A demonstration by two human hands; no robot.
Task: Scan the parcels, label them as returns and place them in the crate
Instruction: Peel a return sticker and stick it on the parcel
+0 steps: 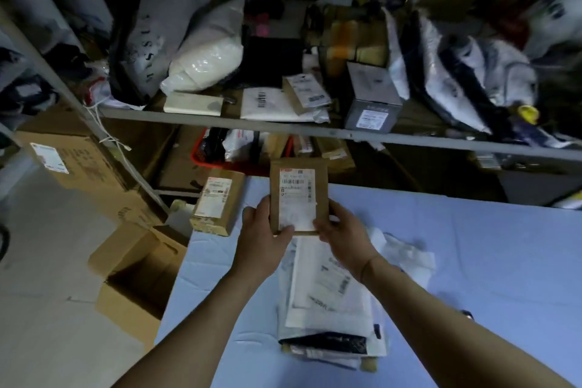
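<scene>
While both hands hold it above the far edge of the pale blue table, the flat brown cardboard parcel stands upright, its white shipping label facing the camera. The left hand pinches its lower left corner, the right hand its lower right. A stack of white plastic mailers lies below. The red plastic crate sits beyond, under the grey metal shelf.

A brown parcel bearing a white label printed in black and red, above a pale blue tablecloth; behind, a red crate and a grey box.
</scene>
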